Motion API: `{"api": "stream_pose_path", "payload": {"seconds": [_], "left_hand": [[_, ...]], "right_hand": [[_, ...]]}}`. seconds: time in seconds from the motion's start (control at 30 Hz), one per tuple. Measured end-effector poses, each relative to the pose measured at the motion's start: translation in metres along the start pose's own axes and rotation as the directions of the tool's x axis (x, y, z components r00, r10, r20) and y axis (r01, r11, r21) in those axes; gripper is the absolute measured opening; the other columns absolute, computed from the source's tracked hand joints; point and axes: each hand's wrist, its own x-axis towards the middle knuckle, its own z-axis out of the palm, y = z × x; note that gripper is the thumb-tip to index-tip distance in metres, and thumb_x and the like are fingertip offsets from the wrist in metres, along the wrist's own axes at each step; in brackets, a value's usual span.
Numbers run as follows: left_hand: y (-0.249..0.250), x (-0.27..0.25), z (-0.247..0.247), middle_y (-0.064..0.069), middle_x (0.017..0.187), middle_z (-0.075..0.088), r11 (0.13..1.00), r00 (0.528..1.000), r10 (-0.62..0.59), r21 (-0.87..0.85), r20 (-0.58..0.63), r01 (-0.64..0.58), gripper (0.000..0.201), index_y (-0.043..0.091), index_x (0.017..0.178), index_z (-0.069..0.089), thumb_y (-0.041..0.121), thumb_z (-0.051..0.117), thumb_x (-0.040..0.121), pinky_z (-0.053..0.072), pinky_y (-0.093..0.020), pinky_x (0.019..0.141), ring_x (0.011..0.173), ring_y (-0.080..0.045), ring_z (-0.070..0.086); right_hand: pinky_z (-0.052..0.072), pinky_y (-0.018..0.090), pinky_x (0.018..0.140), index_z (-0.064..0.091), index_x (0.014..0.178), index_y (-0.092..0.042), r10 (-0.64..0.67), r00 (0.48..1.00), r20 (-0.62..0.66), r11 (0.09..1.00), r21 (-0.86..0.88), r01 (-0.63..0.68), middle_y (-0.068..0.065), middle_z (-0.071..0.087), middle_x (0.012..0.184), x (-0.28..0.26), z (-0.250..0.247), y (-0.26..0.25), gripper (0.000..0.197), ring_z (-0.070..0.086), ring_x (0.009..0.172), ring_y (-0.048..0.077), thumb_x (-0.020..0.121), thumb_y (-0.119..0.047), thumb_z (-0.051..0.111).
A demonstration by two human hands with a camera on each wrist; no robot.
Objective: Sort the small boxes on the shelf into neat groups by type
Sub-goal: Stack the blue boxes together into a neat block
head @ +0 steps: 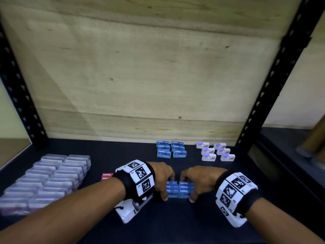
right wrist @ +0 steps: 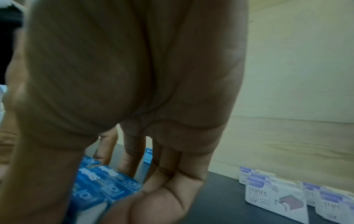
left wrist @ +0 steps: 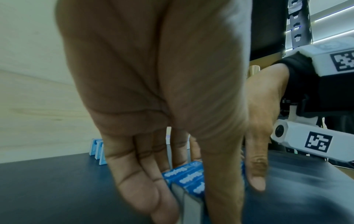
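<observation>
A tight block of several blue staples boxes [head: 179, 189] sits on the dark shelf [head: 175, 224] near its front edge. My left hand [head: 166, 187] grips the block's left side, thumb in front and fingers behind. My right hand [head: 189, 188] grips its right side the same way. In the left wrist view the blue boxes [left wrist: 187, 177] lie between the fingers and thumb of my left hand [left wrist: 184, 189]. The right wrist view shows the blue boxes [right wrist: 107, 181] under my right hand [right wrist: 107, 189]. A red staples box [head: 106, 176] peeks out behind my left wrist.
A sorted group of blue boxes [head: 171, 149] stands at the back, with white and purple staples boxes [head: 215, 151] to its right. Rows of clear plastic cases [head: 45, 180] fill the left side. Black uprights [head: 274, 76] frame the shelf before a wooden back panel [head: 140, 67].
</observation>
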Motion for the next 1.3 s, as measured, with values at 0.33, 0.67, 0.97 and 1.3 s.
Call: {"api": "stream_pose_path", "payload": {"seconds": [0.33,0.67,0.97,1.3], "left_hand": [[0.0,0.001,0.005,0.001,0.113,0.064,0.999,0.999,0.011,-0.043,-0.034,-0.012,0.06,0.021,0.124,0.057,0.036,0.083,0.072,0.055,-0.034,0.086,0.091,-0.015,0.063],[-0.002,0.001,0.006,0.003,0.085,0.067,0.984,1.0,-0.007,-0.176,-0.006,0.006,0.051,0.018,0.119,0.057,0.026,0.082,0.075,0.056,-0.028,0.069,0.063,-0.01,0.063],[-0.006,0.006,0.007,-0.01,0.098,0.074,0.969,1.0,0.011,-0.246,0.015,-0.007,0.049,0.016,0.118,0.059,0.022,0.083,0.076,0.056,-0.024,0.063,0.064,-0.014,0.065],[-0.008,0.011,0.011,-0.009,0.101,0.073,0.952,1.0,-0.013,-0.306,0.025,0.02,0.05,0.015,0.114,0.059,0.02,0.085,0.072,0.061,-0.033,0.074,0.067,-0.016,0.067]], "right_hand": [[0.048,0.035,0.091,0.052,0.128,-0.029,-0.011,1.0,-0.02,1.0,0.025,0.012,-0.004,0.059,0.122,-0.003,0.001,-0.001,0.063,0.057,0.107,0.018,0.073,-0.034,0.083],[0.049,0.036,0.093,0.053,0.127,-0.029,0.001,1.0,-0.008,1.0,0.031,-0.001,-0.003,0.058,0.121,-0.002,0.0,-0.003,0.062,0.057,0.107,0.018,0.074,-0.033,0.083],[0.05,0.037,0.092,0.052,0.125,-0.029,0.002,1.0,-0.004,0.999,0.045,-0.002,-0.003,0.058,0.12,-0.001,0.001,-0.004,0.061,0.058,0.106,0.019,0.073,-0.031,0.083],[0.048,0.033,0.085,0.051,0.124,-0.027,-0.013,1.0,-0.009,0.999,0.036,0.014,-0.003,0.057,0.118,-0.001,0.002,-0.004,0.058,0.056,0.101,0.016,0.074,-0.029,0.081]]}}
